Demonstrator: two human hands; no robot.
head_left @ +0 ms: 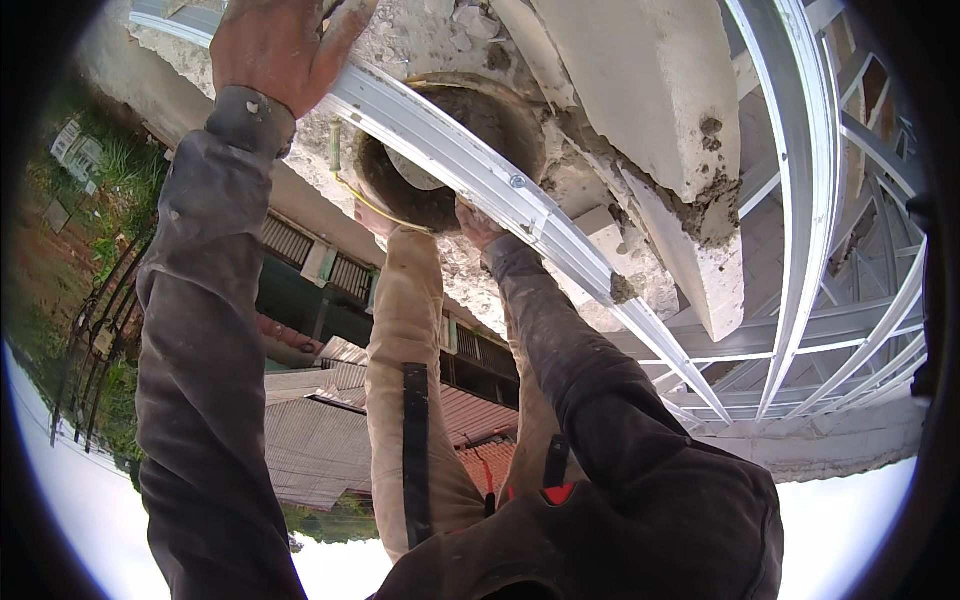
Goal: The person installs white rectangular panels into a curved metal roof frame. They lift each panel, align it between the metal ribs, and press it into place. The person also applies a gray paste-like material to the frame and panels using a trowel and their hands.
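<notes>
Left hand (275, 55) is resting over the pale metal channel (430, 135), fingers running out of view at the top edge; right hand (478, 224) is sitting at the near rim of the dark round bucket (515, 130), just beside the channel, partly hidden; can't tell whether either is gripping; channel is slanting across above the bucket, mortar lump (622, 289) sticking to it; yellow cord (375, 207) is hanging by the rim.
</notes>
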